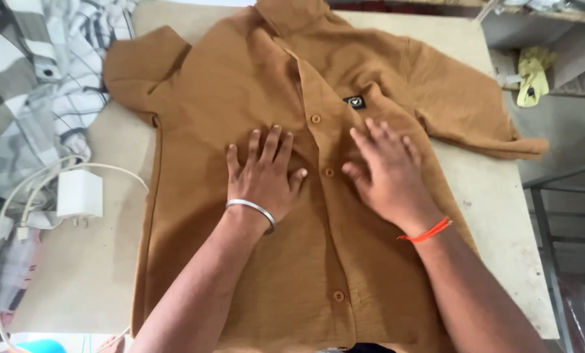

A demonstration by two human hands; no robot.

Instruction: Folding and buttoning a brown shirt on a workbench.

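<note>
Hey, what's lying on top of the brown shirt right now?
Both hands lie flat on the brown shirt: the left hand left of the button placket, the right hand right of it. The cloth beneath the palms is covered, so folds or buttons there cannot be seen.

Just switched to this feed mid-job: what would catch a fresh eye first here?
The brown button-up shirt spread front-up fills the middle of the table. The left hand and right hand press flat on it, either side of the button placket. At the left edge, a white charger with its cable lies beside a heap of checked cloth.
</note>
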